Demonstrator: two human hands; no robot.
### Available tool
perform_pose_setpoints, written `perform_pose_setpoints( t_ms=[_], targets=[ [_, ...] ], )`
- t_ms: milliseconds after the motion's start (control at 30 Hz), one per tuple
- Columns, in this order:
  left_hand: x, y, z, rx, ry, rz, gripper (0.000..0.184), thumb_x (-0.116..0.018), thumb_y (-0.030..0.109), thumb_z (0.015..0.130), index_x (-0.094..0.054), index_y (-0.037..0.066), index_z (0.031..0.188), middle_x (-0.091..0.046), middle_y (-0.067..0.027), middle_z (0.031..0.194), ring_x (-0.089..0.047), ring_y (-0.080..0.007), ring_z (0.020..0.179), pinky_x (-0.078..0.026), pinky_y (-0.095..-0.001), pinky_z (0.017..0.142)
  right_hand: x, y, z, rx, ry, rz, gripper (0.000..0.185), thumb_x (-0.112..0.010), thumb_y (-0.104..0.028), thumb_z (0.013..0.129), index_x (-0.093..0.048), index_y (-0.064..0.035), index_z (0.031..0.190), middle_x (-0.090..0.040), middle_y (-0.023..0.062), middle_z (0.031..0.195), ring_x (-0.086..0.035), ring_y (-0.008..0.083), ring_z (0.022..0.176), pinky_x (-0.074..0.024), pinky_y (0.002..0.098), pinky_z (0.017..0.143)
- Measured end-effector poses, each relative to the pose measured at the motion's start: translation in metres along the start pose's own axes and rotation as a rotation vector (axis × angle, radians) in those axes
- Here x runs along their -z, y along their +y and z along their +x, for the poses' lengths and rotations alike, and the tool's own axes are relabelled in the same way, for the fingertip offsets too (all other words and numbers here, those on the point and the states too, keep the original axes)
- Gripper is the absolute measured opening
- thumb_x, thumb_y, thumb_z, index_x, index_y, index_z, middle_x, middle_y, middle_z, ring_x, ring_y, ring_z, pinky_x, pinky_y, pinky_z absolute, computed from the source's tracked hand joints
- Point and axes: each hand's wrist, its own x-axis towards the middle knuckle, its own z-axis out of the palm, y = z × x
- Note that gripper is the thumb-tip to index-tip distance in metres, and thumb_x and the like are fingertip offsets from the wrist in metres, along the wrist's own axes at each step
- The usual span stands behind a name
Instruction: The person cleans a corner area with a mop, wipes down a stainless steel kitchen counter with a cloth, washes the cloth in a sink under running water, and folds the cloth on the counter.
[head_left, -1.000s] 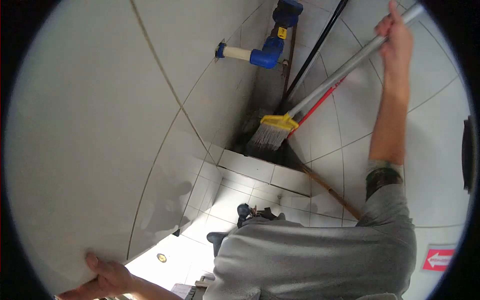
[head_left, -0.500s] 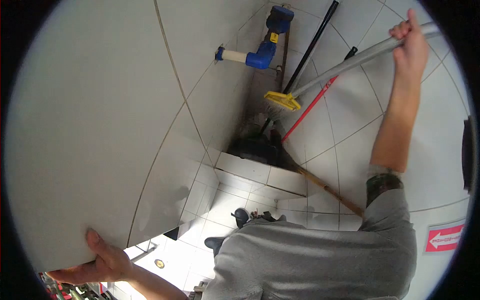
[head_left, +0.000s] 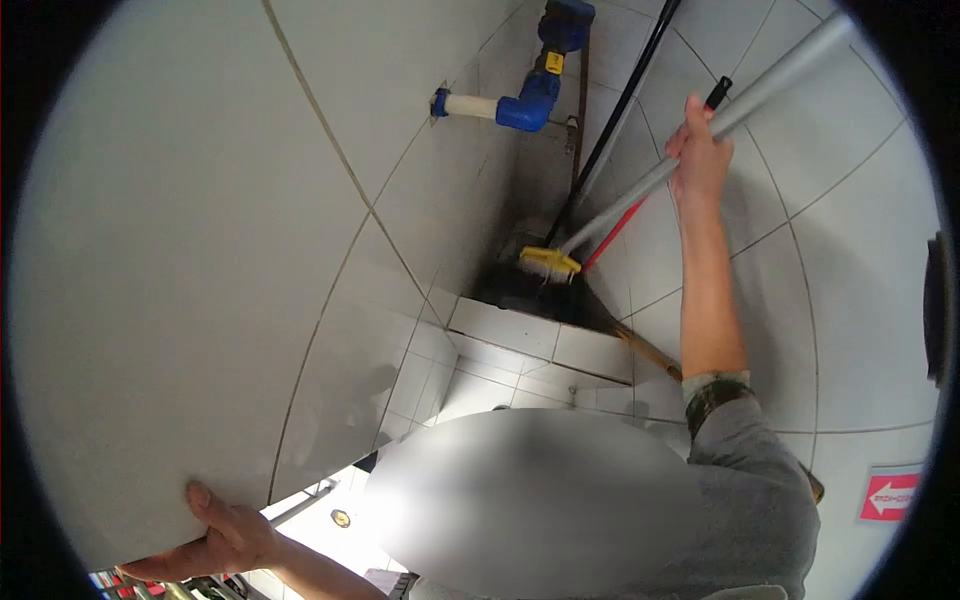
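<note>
My right hand (head_left: 700,155) is closed around the grey metal pole of a floor brush (head_left: 650,180). Its yellow head (head_left: 550,263) points down into the dark corner, bristles low. Close beside that pole lean a red-handled tool (head_left: 612,232) and a black pole (head_left: 615,122). At the lower left my left hand (head_left: 232,535) rests over the edge of a white tiled partition (head_left: 180,300), thumb stretched apart on its face. Some of that hand's fingers are hidden behind the edge.
A low tiled ledge (head_left: 505,330) borders the corner. A wooden handle (head_left: 652,352) slants out of it toward my right arm. Blue pipe fittings (head_left: 527,105) project from the wall. A red arrow sign (head_left: 890,495) is on the right wall.
My right hand has moved down and left with the brush, and the yellow head has dropped deeper into the corner. My left hand stays on the partition edge.
</note>
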Motion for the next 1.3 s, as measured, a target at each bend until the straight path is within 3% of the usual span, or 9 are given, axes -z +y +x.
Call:
perform_pose_setpoints(
  t_ms=[300,567,667,800,867,1000,1067,1200,1300],
  targets=[
    [-0.006,0.003,-0.007,0.138,0.061,-0.039,0.089,-0.074,0.04,0.082,-0.021,0.02,0.15,-0.041,-0.0146,0.137,-0.047,-0.036,0.124,-0.057,-0.0559,0.09,-0.005,-0.035,0.021,0.05,-0.137,0.042,0.038,-0.072,-0.029,0.088,-0.048,-0.0131,0.062,-0.041,-0.003,0.051,-0.038,0.0104,0.044,-0.0319,0.0268,0.046],
    [-0.005,0.003,-0.004,0.136,0.046,0.038,0.091,-0.073,0.047,0.081,-0.02,0.02,0.151,-0.041,-0.0164,0.135,-0.047,-0.0385,0.123,-0.055,-0.0575,0.091,0.004,0.056,0.055,-0.153,-0.03,-0.156,0.038,-0.072,-0.034,0.088,-0.052,-0.0115,0.064,-0.046,0.0,0.053,-0.043,0.0121,0.047,-0.0351,0.0273,0.048],
    [-0.007,0.004,-0.008,0.189,0.071,0.042,0.093,-0.07,0.052,0.082,-0.018,0.02,0.152,-0.039,-0.0193,0.137,-0.044,-0.0414,0.125,-0.054,-0.0578,0.092,-0.001,0.127,0.082,-0.265,-0.128,-0.226,0.035,-0.071,-0.036,0.089,-0.058,-0.0089,0.071,-0.05,0.0006,0.057,-0.044,0.0123,0.049,-0.0387,0.0296,0.05],
    [-0.005,-0.005,-0.02,0.129,0.087,0.273,0.098,-0.066,0.059,0.083,-0.013,0.017,0.154,-0.027,-0.0231,0.148,-0.037,-0.0451,0.132,-0.048,-0.0601,0.097,0.008,0.234,0.126,-0.61,-0.188,-0.521,0.051,-0.063,-0.038,0.093,-0.058,0.0034,0.123,-0.068,0.0117,0.091,-0.066,0.0199,0.079,-0.0532,0.0347,0.073],
    [-0.01,-0.003,-0.03,0.125,0.087,0.431,0.104,-0.062,0.063,0.084,-0.006,0.013,0.155,-0.003,-0.0214,0.159,-0.021,-0.0427,0.143,-0.034,-0.0607,0.108,0.013,0.279,0.155,-0.512,-0.359,-0.649,0.05,-0.064,-0.037,0.093,-0.058,0.0031,0.123,-0.068,0.0116,0.091,-0.066,0.0199,0.079,-0.0533,0.0345,0.073],
    [-0.004,0.014,-0.04,0.115,-0.113,0.27,0.121,-0.074,0.057,0.076,0.0,-0.004,0.151,-0.016,-0.0272,0.151,-0.019,-0.0386,0.141,-0.019,-0.0546,0.112,-0.003,0.338,0.184,-0.188,-0.534,-0.78,0.049,-0.064,-0.036,0.093,-0.058,0.0024,0.123,-0.068,0.0114,0.091,-0.066,0.0197,0.08,-0.0536,0.0342,0.073],
    [-0.011,0.023,-0.025,0.094,-0.056,-0.182,0.11,-0.082,0.033,0.076,-0.009,0.001,0.152,-0.026,-0.0314,0.149,-0.026,-0.0474,0.14,-0.022,-0.0583,0.112,-0.027,0.341,0.168,-0.031,-0.497,-0.816,0.048,-0.064,-0.035,0.093,-0.058,0.002,0.123,-0.068,0.0112,0.091,-0.066,0.0196,0.08,-0.0537,0.034,0.073],
    [-0.015,0.033,-0.009,-0.014,0.116,-0.401,0.095,-0.082,0.023,0.077,-0.025,0.009,0.151,-0.021,-0.0319,0.153,-0.026,-0.0475,0.141,-0.028,-0.0546,0.112,-0.065,0.283,0.042,0.171,-0.505,-0.663,0.047,-0.064,-0.034,0.093,-0.058,0.0014,0.123,-0.068,0.011,0.092,-0.067,0.0194,0.081,-0.0539,0.0336,0.072],
    [-0.019,0.032,-0.012,0.029,0.048,-0.479,0.1,-0.084,0.02,0.074,-0.024,0.013,0.153,-0.019,-0.0309,0.154,-0.024,-0.0473,0.142,-0.029,-0.0508,0.112,-0.102,0.239,-0.095,0.145,-0.779,-0.462,0.046,-0.064,-0.033,0.093,-0.057,0.0009,0.123,-0.068,0.0108,0.092,-0.067,0.0193,0.082,-0.0541,0.0333,0.072]
  ],
)
